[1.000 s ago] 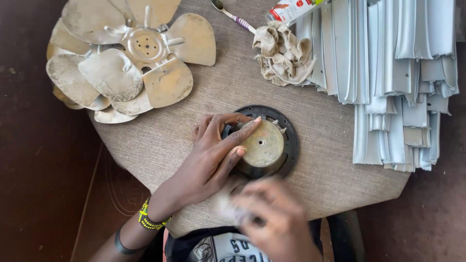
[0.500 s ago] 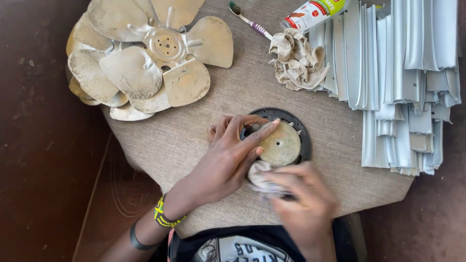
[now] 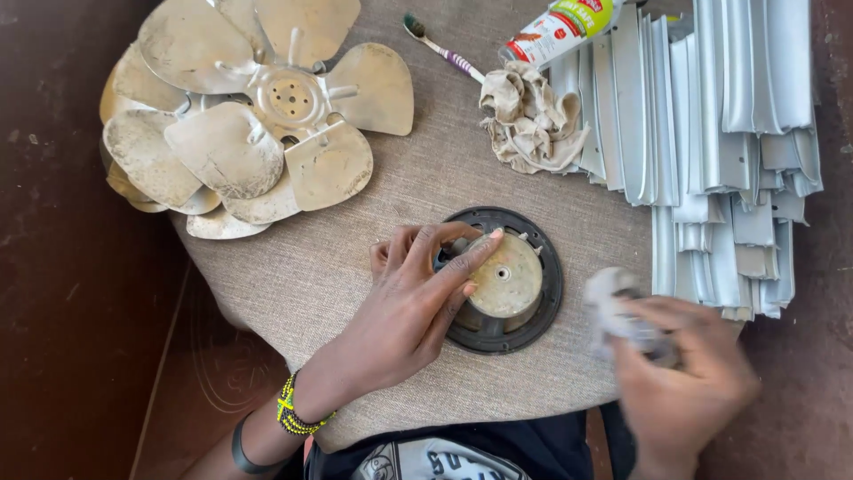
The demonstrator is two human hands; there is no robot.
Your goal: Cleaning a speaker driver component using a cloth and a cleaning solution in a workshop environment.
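A round motor part (image 3: 506, 280), a dull metal dome seated in a black ring, is found near the middle of the cloth-covered table (image 3: 355, 267); it is steadied by the left hand (image 3: 404, 311), whose fingers are spread flat over its left edge rather than closed; a pale cloth (image 3: 613, 307) is gripped in the blurred right hand (image 3: 684, 382), just right of the part and apart from it; stacked fan blades (image 3: 258, 124) are seen beyond the part to its upper left; a crumpled rag (image 3: 529, 120), a toothbrush (image 3: 440, 49) and a tube (image 3: 560, 27) are seen above it; grey metal strips (image 3: 729, 133) are piled to its upper right.
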